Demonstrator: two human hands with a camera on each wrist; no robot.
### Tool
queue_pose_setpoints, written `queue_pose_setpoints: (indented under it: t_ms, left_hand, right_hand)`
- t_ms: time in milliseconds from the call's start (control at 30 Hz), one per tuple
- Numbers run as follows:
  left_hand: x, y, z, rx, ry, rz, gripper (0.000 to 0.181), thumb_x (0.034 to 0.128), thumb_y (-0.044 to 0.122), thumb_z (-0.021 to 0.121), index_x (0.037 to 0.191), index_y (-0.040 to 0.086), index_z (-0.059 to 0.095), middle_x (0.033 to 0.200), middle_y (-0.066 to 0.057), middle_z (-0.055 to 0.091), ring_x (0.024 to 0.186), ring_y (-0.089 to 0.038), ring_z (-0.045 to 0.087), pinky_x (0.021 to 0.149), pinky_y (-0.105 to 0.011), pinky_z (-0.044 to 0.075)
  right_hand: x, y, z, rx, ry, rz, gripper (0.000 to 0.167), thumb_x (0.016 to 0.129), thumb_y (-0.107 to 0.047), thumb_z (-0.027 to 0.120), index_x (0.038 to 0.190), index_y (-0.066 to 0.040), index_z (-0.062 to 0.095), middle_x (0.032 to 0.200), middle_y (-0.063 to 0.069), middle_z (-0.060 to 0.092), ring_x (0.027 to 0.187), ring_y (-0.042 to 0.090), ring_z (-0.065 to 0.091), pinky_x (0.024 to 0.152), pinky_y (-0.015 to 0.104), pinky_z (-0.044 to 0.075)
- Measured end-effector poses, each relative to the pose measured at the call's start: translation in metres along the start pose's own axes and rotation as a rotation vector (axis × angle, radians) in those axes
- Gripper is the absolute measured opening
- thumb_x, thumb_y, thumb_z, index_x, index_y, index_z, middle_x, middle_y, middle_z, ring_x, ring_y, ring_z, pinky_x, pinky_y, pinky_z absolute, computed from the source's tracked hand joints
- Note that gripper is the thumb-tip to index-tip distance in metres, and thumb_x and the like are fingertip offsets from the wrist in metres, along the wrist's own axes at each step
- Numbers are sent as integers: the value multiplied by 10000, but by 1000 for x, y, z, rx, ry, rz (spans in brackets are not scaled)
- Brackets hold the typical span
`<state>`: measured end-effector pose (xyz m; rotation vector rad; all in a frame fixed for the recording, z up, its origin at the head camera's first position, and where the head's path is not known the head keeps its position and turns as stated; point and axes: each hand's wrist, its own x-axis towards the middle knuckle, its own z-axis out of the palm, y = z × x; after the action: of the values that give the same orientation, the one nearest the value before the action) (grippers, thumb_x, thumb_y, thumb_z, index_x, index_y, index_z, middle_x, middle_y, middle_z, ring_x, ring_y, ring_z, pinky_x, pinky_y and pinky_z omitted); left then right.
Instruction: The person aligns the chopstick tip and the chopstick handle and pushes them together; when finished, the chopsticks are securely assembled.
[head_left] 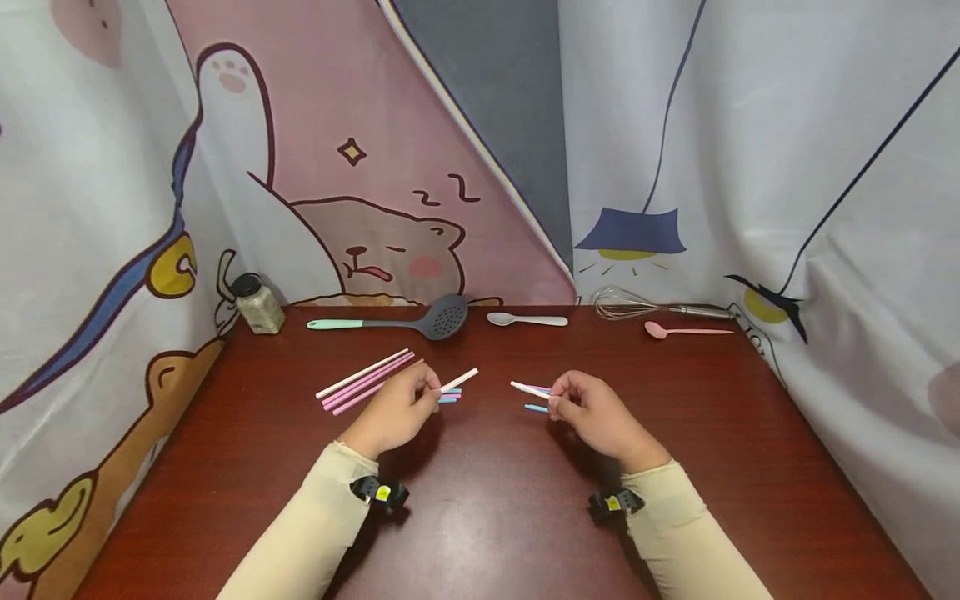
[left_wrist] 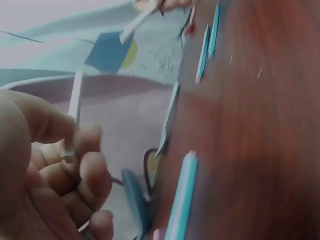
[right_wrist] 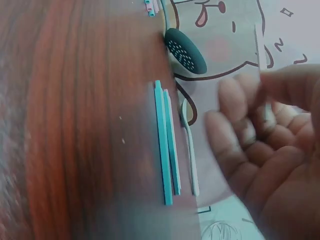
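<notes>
Between thumb and fingers my left hand [head_left: 397,410] pinches a short white stick [head_left: 461,380], tilted up to the right. My right hand [head_left: 596,417] pinches another thin white stick [head_left: 528,389], which points left. The two sticks are apart, a gap between their tips. Beneath the left fingers lie short blue and pink sticks [head_left: 448,401], partly covered by the hand. More blue and pink short sticks [right_wrist: 163,150] lie on the table beneath the right hand. Long pink and cream sticks [head_left: 363,384] lie side by side left of the left hand, some ends hidden behind it.
Along the back of the brown table [head_left: 480,517] lie a slotted skimmer [head_left: 442,318], a white spoon [head_left: 528,320], a whisk [head_left: 637,307] and a pink spoon [head_left: 686,331]. A jar with a black lid [head_left: 258,307] stands at the back left. Printed curtains [head_left: 495,167] hang behind.
</notes>
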<state>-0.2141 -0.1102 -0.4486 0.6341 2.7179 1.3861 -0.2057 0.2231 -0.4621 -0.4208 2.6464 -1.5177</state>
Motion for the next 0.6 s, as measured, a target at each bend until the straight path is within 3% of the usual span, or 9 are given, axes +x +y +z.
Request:
queue_pose_setpoints:
  t_ms: [133,267,433,600]
  left_hand:
    - [-8,2,8,-114,21,17,71,1007,55,607,949,96,612,811,-11,656,679,-97,584,664,-277,489]
    - [-13,2,14,-196,58,30,61,993,42,626,954,89,621,814,-46,662,652,-105,583,667,-274,490]
    - [-14,-3,19,-307,132,48,59,961,-19,631,976,38,631,832,-78,668,778,-164,646,729,-259,525]
    - [-12,-6,25,-404,142,57,51,965,-61,596,1003,-38,622,862,-126,687,812,-181,678,762,-272,590]
  right_hand:
    - [1,-3,2,66,61,-52,83,958,36,661,948,-44,682,827,77,723,773,294,699,653,250,521]
    - [1,-6,4,140,107,-68,85,954,57,651,1001,25,714,859,129,751,778,224,719,704,252,569]
    - [0,-10,5,230,119,-75,132,982,52,636,1079,110,705,905,210,748,801,148,722,745,270,607]
    - [-3,-12,9,270,142,-84,154,998,37,638,1100,138,694,912,240,737,803,123,731,755,292,614]
